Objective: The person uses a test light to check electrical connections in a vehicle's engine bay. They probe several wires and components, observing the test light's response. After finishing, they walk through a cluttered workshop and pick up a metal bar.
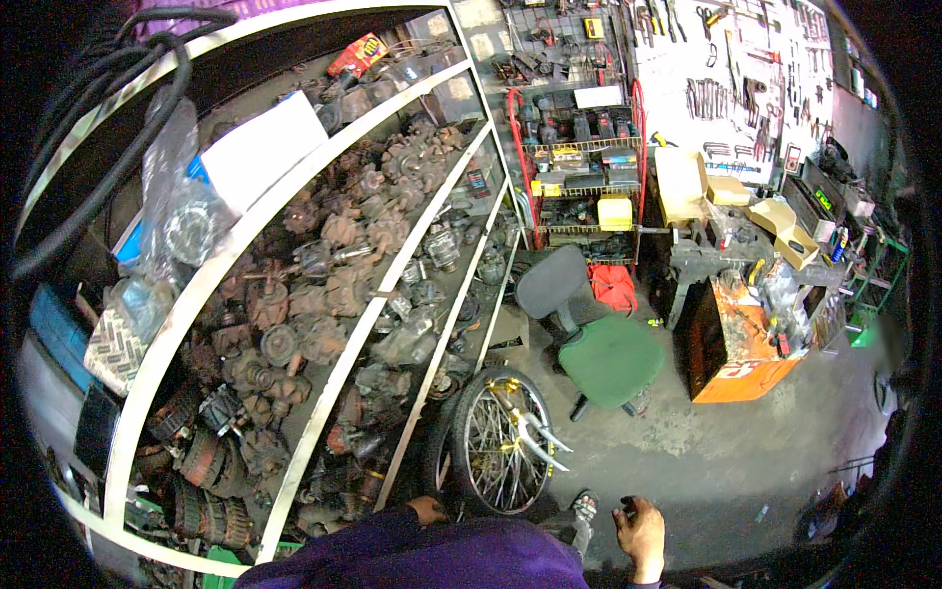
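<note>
My left hand (427, 509) hangs low beside the shelf's lower edge, close to a spoked bicycle wheel (502, 442). It is small and dim there, and its fingers do not show clearly enough to tell their state. A silvery fork with yellow parts (530, 437) lies against the wheel's spokes. To the right, over the grey floor, my right hand (641, 538) is held out with loosely bent fingers apart and nothing in them. Between the hands, my sandalled foot (586, 506) shows on the floor.
A white-framed shelf (334, 432) heaped with rusty motor parts fills the left. Ahead stand a green-seated chair (613, 361), a red wire rack (579, 147), an orange cabinet (721, 344) and a cluttered workbench (702, 255). Tools hang on a white wall panel (677, 59).
</note>
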Demonstrator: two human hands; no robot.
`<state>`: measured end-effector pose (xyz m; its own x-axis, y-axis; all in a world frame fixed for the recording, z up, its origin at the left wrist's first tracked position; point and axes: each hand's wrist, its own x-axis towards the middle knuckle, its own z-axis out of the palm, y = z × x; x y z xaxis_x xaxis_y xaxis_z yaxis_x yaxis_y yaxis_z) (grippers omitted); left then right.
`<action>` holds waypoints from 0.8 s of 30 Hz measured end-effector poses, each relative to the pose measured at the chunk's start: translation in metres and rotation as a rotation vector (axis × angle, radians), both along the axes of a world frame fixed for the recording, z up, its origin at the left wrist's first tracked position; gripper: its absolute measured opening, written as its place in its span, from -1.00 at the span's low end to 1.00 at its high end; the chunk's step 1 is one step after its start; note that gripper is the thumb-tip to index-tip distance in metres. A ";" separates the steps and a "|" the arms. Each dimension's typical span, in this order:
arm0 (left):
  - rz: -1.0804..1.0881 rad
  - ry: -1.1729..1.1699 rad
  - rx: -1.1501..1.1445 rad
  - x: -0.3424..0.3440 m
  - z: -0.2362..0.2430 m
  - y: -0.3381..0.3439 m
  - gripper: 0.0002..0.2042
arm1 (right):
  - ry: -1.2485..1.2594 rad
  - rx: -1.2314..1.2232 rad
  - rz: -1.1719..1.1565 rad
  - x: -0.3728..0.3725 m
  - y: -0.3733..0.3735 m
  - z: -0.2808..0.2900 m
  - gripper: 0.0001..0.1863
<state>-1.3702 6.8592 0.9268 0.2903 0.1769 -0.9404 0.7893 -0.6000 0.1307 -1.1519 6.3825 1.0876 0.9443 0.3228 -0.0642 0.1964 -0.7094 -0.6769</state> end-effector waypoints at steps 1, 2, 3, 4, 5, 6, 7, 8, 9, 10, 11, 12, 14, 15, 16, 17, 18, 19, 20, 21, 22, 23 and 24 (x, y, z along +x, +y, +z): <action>-0.006 -0.010 0.006 0.009 0.001 -0.003 -0.44 | 0.050 -0.012 -0.007 0.010 -0.011 0.000 -0.66; -0.030 -0.051 0.016 0.018 0.001 -0.004 -0.46 | 0.099 -0.023 -0.015 0.020 -0.019 0.003 -0.65; -0.049 -0.092 0.029 0.031 -0.001 -0.008 -0.47 | 0.148 -0.036 -0.023 0.031 -0.025 0.004 -0.64; -0.071 -0.131 0.038 0.046 -0.005 -0.013 -0.49 | 0.158 -0.070 -0.012 0.040 -0.034 0.005 -0.63; -0.091 -0.170 0.049 0.062 -0.010 -0.016 -0.50 | 0.169 -0.106 -0.001 0.049 -0.044 0.005 -0.62; -0.116 -0.208 0.064 0.074 -0.015 -0.024 -0.52 | 0.180 -0.144 0.009 0.058 -0.053 0.004 -0.61; -0.158 -0.250 0.079 0.093 -0.022 -0.028 -0.53 | 0.162 -0.126 0.005 0.064 -0.065 0.004 -0.59; -0.196 -0.340 0.189 0.094 -0.029 -0.038 -0.55 | 0.180 -0.159 0.014 0.072 -0.068 0.008 -0.59; -0.431 -0.559 0.079 0.098 -0.049 -0.032 -0.54 | 0.201 -0.195 0.020 0.088 -0.065 0.018 -0.60; -0.321 -0.475 0.077 0.111 -0.047 -0.037 -0.49 | 0.239 -0.242 0.026 0.099 -0.063 0.026 -0.60; -0.237 -0.383 0.054 0.130 -0.033 -0.053 -0.44 | 0.157 -0.264 0.037 0.106 -0.063 0.026 -0.59; -0.196 -0.452 0.102 0.100 -0.103 -0.034 -0.41 | 0.075 -0.260 0.069 0.114 -0.064 0.030 -0.58; -0.216 -0.325 0.069 0.154 -0.045 -0.062 -0.39 | 0.038 -0.220 0.054 0.124 -0.056 0.048 -0.64; -0.097 -0.211 0.007 0.165 -0.041 -0.065 -0.37 | 0.076 -0.217 0.065 0.131 -0.052 0.056 -0.63; 0.032 -0.095 -0.040 0.171 -0.041 -0.069 -0.35 | 0.115 -0.216 0.093 0.138 -0.046 0.061 -0.61; 0.021 -0.121 -0.004 0.162 -0.072 -0.059 -0.41 | 0.141 -0.237 0.121 0.145 -0.041 0.068 -0.61; -0.097 -0.161 0.045 0.145 -0.113 -0.053 -0.47 | 0.156 -0.256 0.155 0.154 -0.035 0.074 -0.60; -0.354 -0.203 0.122 0.133 -0.143 -0.049 -0.53 | 0.197 -0.251 0.194 0.164 -0.030 0.075 -0.60; -0.655 -0.240 0.212 0.122 -0.172 -0.048 -0.58 | 0.212 -0.263 0.218 0.175 -0.028 0.076 -0.59; -1.033 -0.298 0.254 0.130 -0.178 -0.054 -0.62 | 0.226 -0.285 0.229 0.183 -0.025 0.074 -0.59; -0.997 -0.365 0.216 0.137 -0.185 -0.056 -0.63 | 0.236 -0.296 0.254 0.195 -0.022 0.074 -0.58; -0.958 -0.432 0.180 0.141 -0.190 -0.057 -0.64 | 0.215 -0.318 0.283 0.205 -0.022 0.066 -0.60; -0.907 -0.497 0.155 0.155 -0.198 -0.058 -0.65 | 0.227 -0.345 0.303 0.222 -0.019 0.063 -0.60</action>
